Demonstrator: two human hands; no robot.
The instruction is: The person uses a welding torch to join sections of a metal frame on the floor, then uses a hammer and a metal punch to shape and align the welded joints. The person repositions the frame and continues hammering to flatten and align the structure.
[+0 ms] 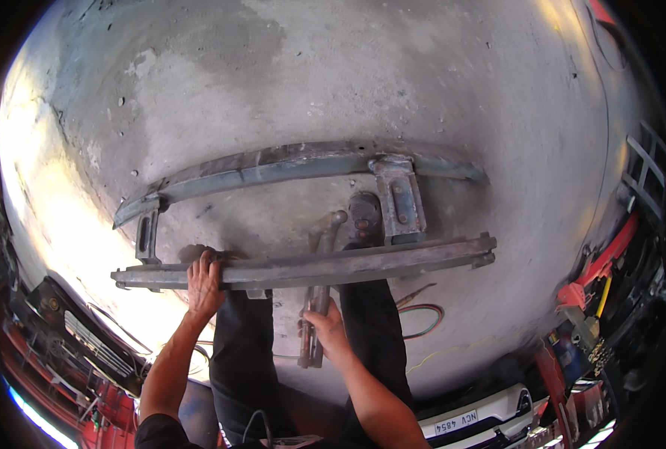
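Close to my feet lies a rusty steel bumper beam frame, its near bar (295, 271) joined to the curved far bar (273, 166) by a slotted bracket (401, 198) on the right and a smaller bracket (146, 233) on the left. My left hand (206, 288) grips the near bar toward its left end, fingers over the top edge. Between my legs, my right hand (325, 327) is wrapped round the lower part of a long metal hammer (316, 348). The near bar hides the hammer's middle, and its blurred head shows beyond the bar.
My right shoe (364, 213) stands inside the frame beside the slotted bracket. A coiled hose (426, 308) lies behind my right leg. A white car bumper (482, 415), red metal stand (572, 295) and black grille (86, 333) border the concrete floor (333, 75).
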